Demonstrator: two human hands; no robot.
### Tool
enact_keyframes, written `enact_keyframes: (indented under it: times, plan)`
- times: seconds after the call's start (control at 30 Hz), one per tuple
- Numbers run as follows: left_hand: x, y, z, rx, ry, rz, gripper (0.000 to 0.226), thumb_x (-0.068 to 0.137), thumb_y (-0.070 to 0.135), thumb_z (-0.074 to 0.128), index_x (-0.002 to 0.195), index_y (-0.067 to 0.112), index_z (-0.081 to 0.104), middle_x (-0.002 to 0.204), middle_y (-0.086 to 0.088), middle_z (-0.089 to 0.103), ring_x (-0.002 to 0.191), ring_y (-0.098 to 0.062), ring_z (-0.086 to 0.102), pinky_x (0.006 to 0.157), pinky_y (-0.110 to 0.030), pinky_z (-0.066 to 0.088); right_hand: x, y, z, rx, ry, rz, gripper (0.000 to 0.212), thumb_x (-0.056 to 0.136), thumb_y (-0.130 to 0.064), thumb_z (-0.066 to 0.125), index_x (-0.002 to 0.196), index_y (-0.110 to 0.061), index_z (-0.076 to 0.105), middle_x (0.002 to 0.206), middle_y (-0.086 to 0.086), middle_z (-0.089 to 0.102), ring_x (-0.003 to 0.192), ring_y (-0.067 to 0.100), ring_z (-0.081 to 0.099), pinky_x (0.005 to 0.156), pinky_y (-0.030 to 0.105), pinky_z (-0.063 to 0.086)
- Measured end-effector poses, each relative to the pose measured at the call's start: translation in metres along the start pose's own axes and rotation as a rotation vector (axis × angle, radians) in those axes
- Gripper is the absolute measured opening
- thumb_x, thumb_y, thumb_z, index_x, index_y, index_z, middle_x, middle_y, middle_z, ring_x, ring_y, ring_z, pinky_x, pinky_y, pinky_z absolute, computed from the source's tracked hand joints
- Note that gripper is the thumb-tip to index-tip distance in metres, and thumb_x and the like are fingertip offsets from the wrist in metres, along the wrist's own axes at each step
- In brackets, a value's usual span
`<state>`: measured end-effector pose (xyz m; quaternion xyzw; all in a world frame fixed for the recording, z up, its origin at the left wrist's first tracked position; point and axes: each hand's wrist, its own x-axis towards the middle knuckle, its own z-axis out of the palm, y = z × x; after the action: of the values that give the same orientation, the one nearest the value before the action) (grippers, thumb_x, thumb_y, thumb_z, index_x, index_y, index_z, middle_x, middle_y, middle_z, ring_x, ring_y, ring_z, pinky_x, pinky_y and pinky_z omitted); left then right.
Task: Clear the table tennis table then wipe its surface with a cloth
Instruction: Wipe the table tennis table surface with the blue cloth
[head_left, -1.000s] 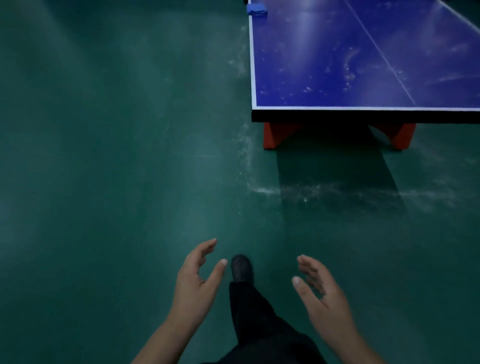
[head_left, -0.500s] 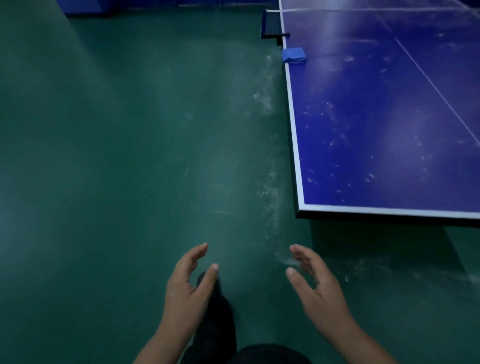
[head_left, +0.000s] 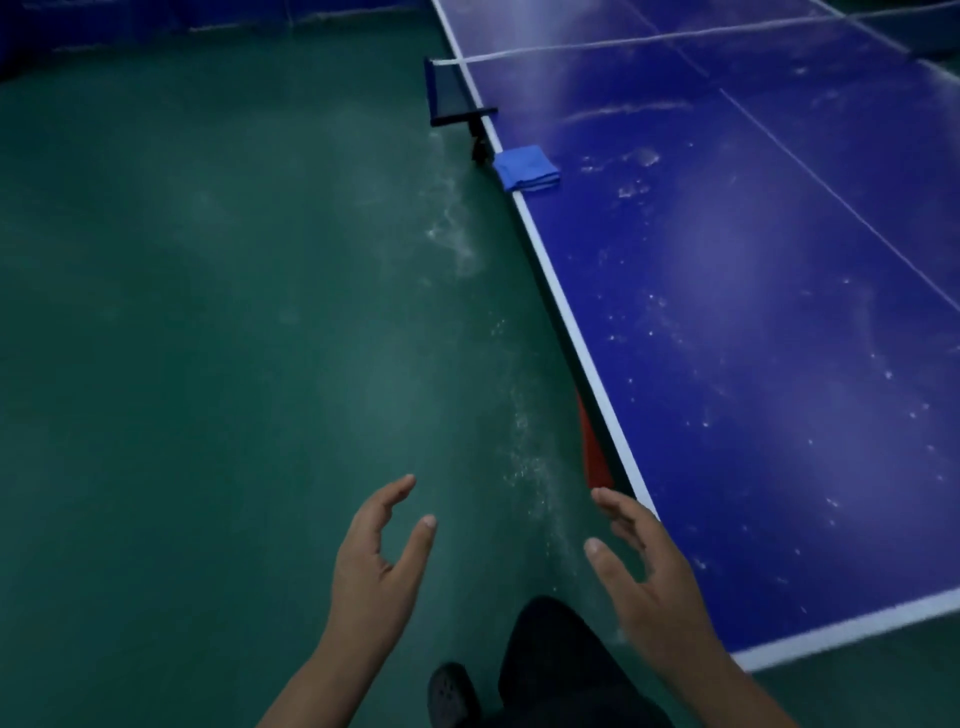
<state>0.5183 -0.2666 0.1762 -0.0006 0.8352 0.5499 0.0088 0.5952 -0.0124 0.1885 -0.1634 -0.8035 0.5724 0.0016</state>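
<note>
The blue table tennis table (head_left: 753, 322) fills the right side, its top speckled with white dust and smears. A folded blue cloth (head_left: 525, 169) lies on the table's left edge, just this side of the net post (head_left: 457, 98). My left hand (head_left: 382, 561) hovers over the green floor with relaxed fingers, holding nothing. My right hand (head_left: 644, 571) hangs beside the table's near left corner, fingers loosely spread, also holding nothing. Both hands are far short of the cloth.
The green floor (head_left: 208, 338) stretches to the left, with white dust along the table's side. A red table leg (head_left: 592, 447) shows under the edge. My dark trouser leg and shoe (head_left: 452, 696) are at the bottom. A blue barrier (head_left: 156, 26) runs along the far wall.
I have walked forward along the table's left side; the table and cloth now appear nearer and larger. Both hands keep the same relaxed pose in front of me.
</note>
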Motion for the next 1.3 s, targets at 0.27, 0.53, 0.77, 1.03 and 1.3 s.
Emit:
enact_keyframes:
  times: [0.27, 0.53, 0.77, 1.03, 1.3]
  plan:
    - [0.238, 0.017, 0.061, 0.017, -0.089, 0.067, 0.038, 0.086, 0.044, 0.061, 0.123, 0.035, 0.061, 0.128, 0.022, 0.061, 0.125, 0.000, 0.053, 0.106, -0.028, 0.039, 0.227, -0.025, 0.008, 0.042, 0.088, 0.062, 0.047, 0.089, -0.041, 0.066, 0.126, -0.062, 0.047, 0.133, -0.039, 0.047, 0.124, -0.011, 0.045, 0.102, 0.031, 0.041]
    - [0.445, 0.064, 0.122, 0.042, -0.098, 0.141, 0.036, 0.092, 0.038, 0.063, 0.127, 0.029, 0.061, 0.128, 0.030, 0.057, 0.124, 0.004, 0.051, 0.106, -0.016, 0.038, 0.432, -0.083, -0.013, 0.063, 0.062, 0.048, 0.057, 0.075, -0.072, 0.052, 0.129, -0.060, 0.044, 0.138, -0.037, 0.044, 0.127, -0.013, 0.042, 0.101, 0.026, 0.039]
    - [0.595, 0.086, 0.163, 0.005, -0.134, 0.185, 0.037, 0.090, 0.030, 0.060, 0.126, 0.025, 0.062, 0.129, 0.021, 0.060, 0.124, 0.000, 0.053, 0.105, -0.015, 0.037, 0.566, -0.118, -0.015, 0.063, 0.143, 0.021, 0.046, 0.077, -0.068, 0.052, 0.123, -0.066, 0.045, 0.135, -0.042, 0.044, 0.125, -0.018, 0.040, 0.092, 0.013, 0.038]
    - [0.769, 0.061, 0.203, 0.034, -0.331, 0.236, 0.034, 0.092, 0.026, 0.055, 0.126, 0.030, 0.058, 0.130, 0.020, 0.058, 0.125, 0.005, 0.050, 0.102, -0.009, 0.034, 0.731, -0.117, 0.031, -0.051, 0.237, 0.034, 0.034, 0.092, -0.040, 0.062, 0.122, -0.052, 0.052, 0.130, -0.038, 0.050, 0.126, -0.013, 0.043, 0.096, 0.002, 0.035]
    - [0.950, 0.002, 0.260, 0.184, -0.588, 0.418, 0.047, 0.097, 0.039, 0.043, 0.130, 0.011, 0.059, 0.141, 0.002, 0.052, 0.138, -0.013, 0.041, 0.117, -0.037, 0.029, 0.920, -0.066, 0.092, -0.593, 0.269, 0.084, 0.051, 0.100, -0.040, 0.053, 0.147, -0.021, 0.046, 0.161, -0.004, 0.028, 0.152, 0.017, 0.013, 0.122, 0.037, 0.014]
